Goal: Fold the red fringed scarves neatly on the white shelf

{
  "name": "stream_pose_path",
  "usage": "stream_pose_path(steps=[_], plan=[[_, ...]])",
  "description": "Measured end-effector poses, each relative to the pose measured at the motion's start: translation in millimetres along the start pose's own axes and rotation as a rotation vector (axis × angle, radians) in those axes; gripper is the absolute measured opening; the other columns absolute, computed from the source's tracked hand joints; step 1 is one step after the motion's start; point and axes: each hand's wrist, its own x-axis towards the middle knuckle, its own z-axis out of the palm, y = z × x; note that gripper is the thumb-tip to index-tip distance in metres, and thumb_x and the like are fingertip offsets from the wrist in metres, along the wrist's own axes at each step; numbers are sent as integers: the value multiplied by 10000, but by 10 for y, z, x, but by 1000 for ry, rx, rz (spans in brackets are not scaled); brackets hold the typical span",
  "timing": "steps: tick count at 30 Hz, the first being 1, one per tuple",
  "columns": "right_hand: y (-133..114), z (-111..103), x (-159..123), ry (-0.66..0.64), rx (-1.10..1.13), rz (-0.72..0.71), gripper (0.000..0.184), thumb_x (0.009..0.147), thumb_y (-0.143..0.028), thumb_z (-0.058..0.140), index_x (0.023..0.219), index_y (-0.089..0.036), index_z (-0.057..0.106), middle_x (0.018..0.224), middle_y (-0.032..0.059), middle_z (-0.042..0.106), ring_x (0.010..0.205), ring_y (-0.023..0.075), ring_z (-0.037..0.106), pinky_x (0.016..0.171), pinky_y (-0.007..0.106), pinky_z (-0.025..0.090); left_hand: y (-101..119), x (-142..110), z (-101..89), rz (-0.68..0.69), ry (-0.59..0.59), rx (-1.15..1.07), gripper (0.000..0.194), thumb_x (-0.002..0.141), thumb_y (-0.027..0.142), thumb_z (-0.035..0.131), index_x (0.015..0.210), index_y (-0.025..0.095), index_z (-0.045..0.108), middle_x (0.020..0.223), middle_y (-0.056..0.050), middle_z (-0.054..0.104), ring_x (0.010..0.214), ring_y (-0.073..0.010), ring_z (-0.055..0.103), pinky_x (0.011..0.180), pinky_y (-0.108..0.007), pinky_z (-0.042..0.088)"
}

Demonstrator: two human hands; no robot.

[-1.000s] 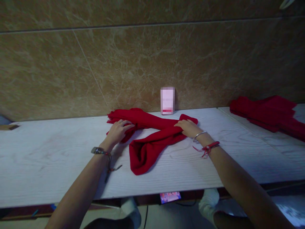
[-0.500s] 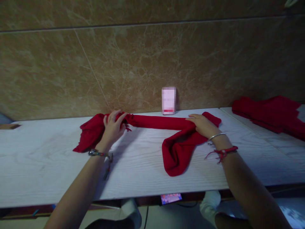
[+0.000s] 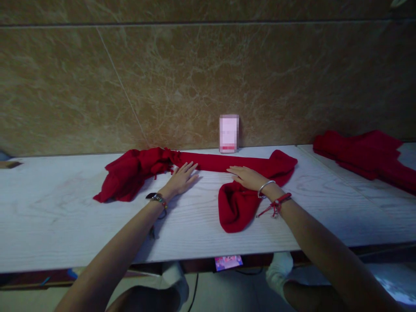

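Note:
A long red scarf (image 3: 214, 162) with fringe lies along the back of the white wood-grain table (image 3: 188, 225). Its middle is a flat, narrow strip; the left end is a crumpled heap, and at the right it folds back into a loop toward me. My left hand (image 3: 182, 177) rests with fingers stretched out at the strip's front edge, near the fringe. On the right part of the strip, my right hand (image 3: 247, 177) lies flat with its fingers extended, above the loop. Neither hand grips the cloth.
A pale pink upright box or card (image 3: 229, 134), blurred, leans by the marbled tile wall (image 3: 182, 78). More folded red cloth (image 3: 360, 151) lies at the right. A small wooden piece (image 3: 9, 164) is at the far left. Below the table edge shows a bright colourful screen or picture (image 3: 229, 262).
My left hand has moved right, off the crumpled fringed end and onto the strip's edge. My right hand has slid left along the scarf. The view has shifted slightly.

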Motion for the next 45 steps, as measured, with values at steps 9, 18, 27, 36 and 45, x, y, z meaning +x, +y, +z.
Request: stream_pose_path(steps=[9,18,27,36,45], plan=[[-84,-57,3,31,71,25,406,865,-172,422,1245,-135,559,1306,106,550,1225,198,488,1056,378,369,78,4,-9,-84,35,36,486,910,360,380,1358,176,413,1444,-111,375,1339,-272,314,1042,-504,302],[-144,-77,-30,56,18,35,332,871,-157,432,1128,-172,642,1232,85,614,1173,191,538,1023,355,405,113,-15,-33,-110,103,54,469,879,272,380,1301,95,482,1381,-129,462,1272,-223,426,1045,-359,344],[-361,-166,-149,24,-47,70,329,853,-82,418,1086,-82,650,1235,174,595,1193,226,520,1053,389,368,220,-59,-1,-239,145,76,425,890,228,336,1286,200,489,1393,-90,457,1271,-233,423,987,-455,374],[-612,-187,-546,90,126,-12,335,882,-148,390,1111,-157,634,1204,111,628,1173,199,533,1035,408,385,418,-408,77,-263,102,44,364,892,215,360,1195,238,561,1319,-109,519,1214,-304,455,891,-516,425],[-555,-46,-819,173,160,1,338,872,-137,380,1088,-195,633,1162,92,644,1156,199,536,1043,457,364,647,-669,-9,-196,134,114,353,886,214,332,1130,176,584,1241,-139,567,1144,-310,512,861,-476,465]])
